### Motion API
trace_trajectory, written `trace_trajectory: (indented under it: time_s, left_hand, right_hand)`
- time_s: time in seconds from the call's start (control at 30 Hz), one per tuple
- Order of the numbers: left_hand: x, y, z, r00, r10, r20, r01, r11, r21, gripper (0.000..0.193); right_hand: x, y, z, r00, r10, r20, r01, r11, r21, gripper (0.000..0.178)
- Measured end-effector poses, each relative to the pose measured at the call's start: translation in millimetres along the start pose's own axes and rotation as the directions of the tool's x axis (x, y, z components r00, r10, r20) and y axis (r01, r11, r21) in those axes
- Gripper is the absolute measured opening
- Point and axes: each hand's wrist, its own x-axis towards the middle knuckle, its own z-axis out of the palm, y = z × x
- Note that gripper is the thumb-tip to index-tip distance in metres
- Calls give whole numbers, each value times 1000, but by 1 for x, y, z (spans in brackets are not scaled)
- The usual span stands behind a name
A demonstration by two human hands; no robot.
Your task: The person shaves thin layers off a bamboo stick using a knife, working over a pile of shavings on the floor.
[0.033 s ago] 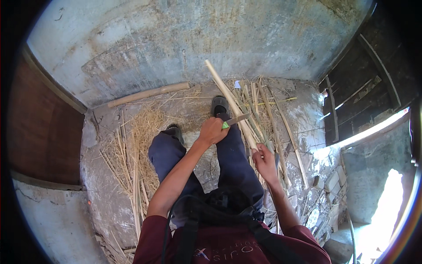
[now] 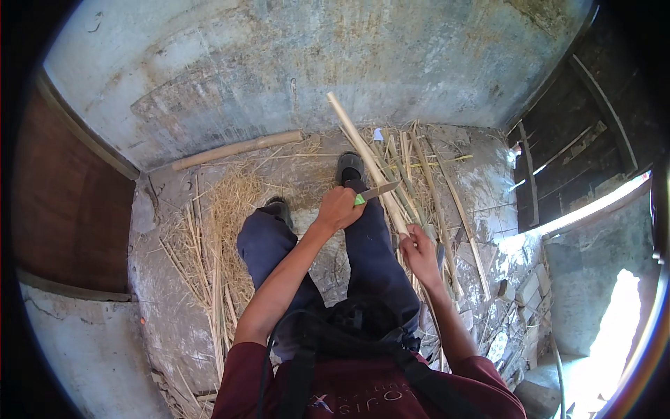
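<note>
My left hand (image 2: 338, 208) is closed round the green handle of a knife (image 2: 381, 190). The blade points right and crosses a long pale bamboo strip (image 2: 356, 136); whether its edge bites into the strip I cannot tell. The strip slants from the far wall side down to my right hand (image 2: 420, 255), whose fingers are wrapped round its near end. Both hands are above my right leg (image 2: 370, 255), with the left near the knee.
Shavings (image 2: 234, 199) and thin strips lie heaped left of my feet. More bamboo strips (image 2: 434, 183) lie on the right. A bamboo pole (image 2: 237, 150) rests along the far wall (image 2: 279, 70). Broken blocks (image 2: 528, 288) are piled at the right.
The bamboo strip and my right hand have shifted very slightly away from me. Both grips are the same.
</note>
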Motion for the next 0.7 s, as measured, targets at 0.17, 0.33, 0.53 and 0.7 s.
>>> trace_trajectory:
  time_s: [0.17,0.33,0.53,0.7]
  left_hand:
    - [-1,-3,-1,999,-32,27,33,999,-20,40]
    - [-1,-2,-7,993,-86,76,90,994,-56,36]
    - [2,1,-7,990,-111,91,119,989,-88,38]
    - [2,-5,-5,993,-84,83,89,994,-64,36]
  right_hand:
    - [45,-6,11,988,54,143,-83,975,206,22]
    - [59,-33,25,986,1,166,-24,990,142,30]
    - [70,-13,34,989,-67,132,49,990,136,32]
    - [63,-15,37,991,-81,106,66,988,137,33]
